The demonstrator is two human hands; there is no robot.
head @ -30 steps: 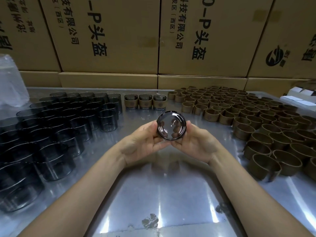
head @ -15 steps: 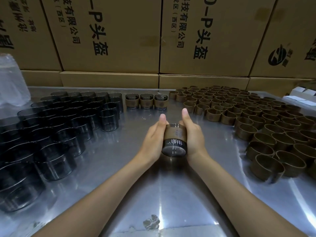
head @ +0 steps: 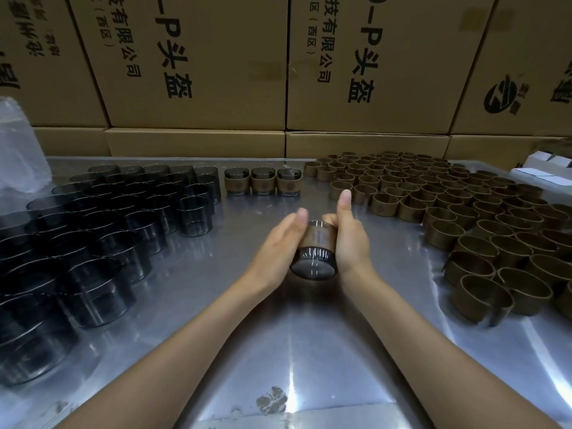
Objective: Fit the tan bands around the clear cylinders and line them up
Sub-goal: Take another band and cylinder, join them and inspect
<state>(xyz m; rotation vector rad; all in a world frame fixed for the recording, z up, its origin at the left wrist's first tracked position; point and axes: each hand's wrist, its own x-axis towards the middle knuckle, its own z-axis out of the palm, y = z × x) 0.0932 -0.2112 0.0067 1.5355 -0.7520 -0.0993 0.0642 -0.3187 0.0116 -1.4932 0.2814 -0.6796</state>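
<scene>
Head view: both hands, left hand [head: 278, 243] and right hand [head: 351, 239], clasp the banded cylinder [head: 315, 250] (fingers fairly straight) before the finished row [head: 262, 181].

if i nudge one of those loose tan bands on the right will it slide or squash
A loose tan band looks thin-walled, open and split, so it probably flexes and feels light. Standing on the smooth metal table, it likely slides easily, bumping its touching neighbours.
</scene>
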